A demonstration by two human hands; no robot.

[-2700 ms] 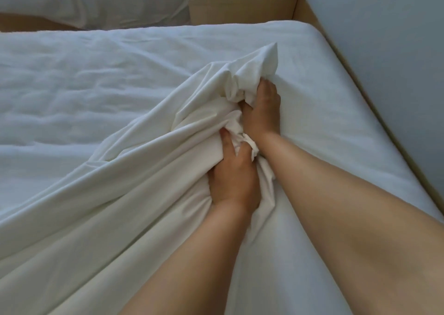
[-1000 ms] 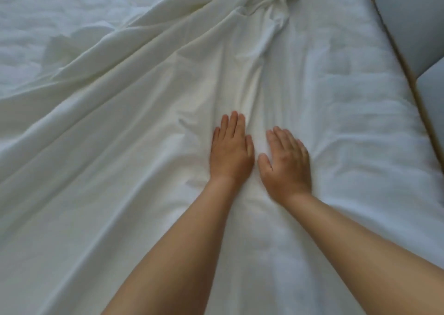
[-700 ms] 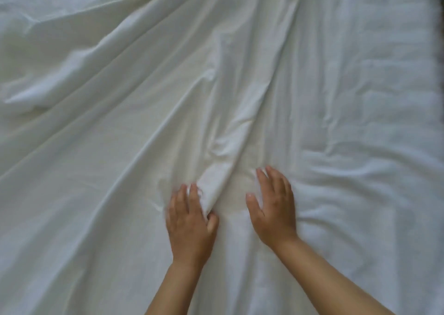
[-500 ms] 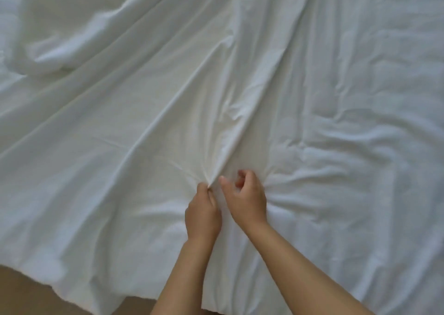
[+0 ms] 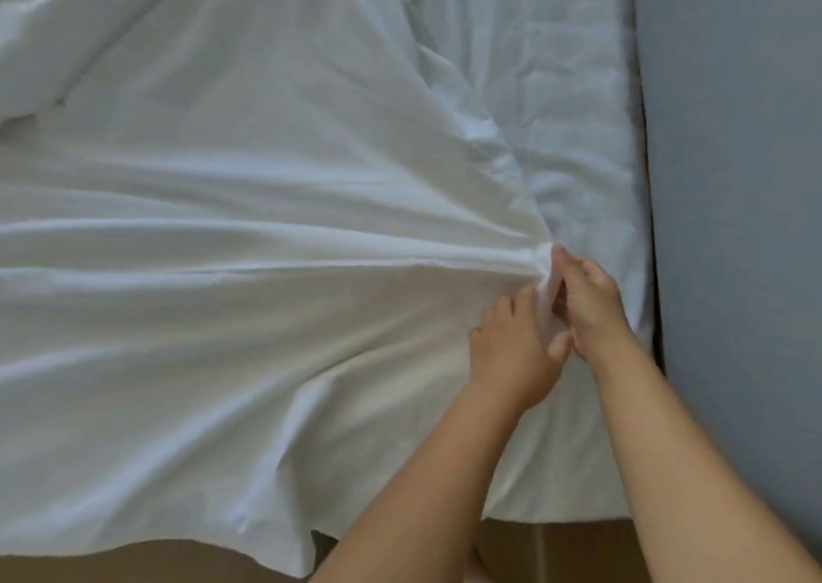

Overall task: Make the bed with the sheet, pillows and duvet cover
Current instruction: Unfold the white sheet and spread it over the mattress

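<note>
Left hand [image 5: 511, 351] and right hand [image 5: 589, 306] pinch the bunched edge of the sheet [image 5: 267, 235]. Bare bed [image 5: 578, 115] lies between it and the right wall [image 5: 734, 182].

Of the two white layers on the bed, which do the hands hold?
The smooth loose sheet, bunched into folds at the left hand and right hand; the crinkled mattress by the wall lies flat.
</note>
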